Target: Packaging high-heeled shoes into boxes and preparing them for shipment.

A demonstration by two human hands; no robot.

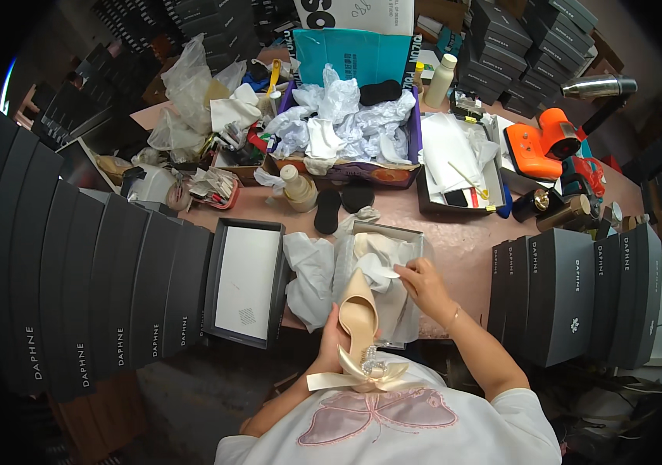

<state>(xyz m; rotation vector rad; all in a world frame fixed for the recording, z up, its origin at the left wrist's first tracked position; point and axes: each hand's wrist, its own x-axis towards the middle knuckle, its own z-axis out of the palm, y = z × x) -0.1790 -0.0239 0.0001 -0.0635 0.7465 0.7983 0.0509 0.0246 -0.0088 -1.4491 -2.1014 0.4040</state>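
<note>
My left hand is wrapped round a cream pointed-toe shoe, its toe directed away from me. At the heel end sit a satin bow and a row of pale beads. Just beyond the toe, my right hand pinches a piece of white tissue paper. Both are over an open shoe box lined with more paper. Beside that box on the left lies a crumpled white sheet of paper. The shoe partly hides my left fingers.
A dark box lid lies left of the paper. Dark shoe boxes stand in rows at left and right. Behind are a purple carton of crumpled paper, a white bottle, black pads and an orange tool.
</note>
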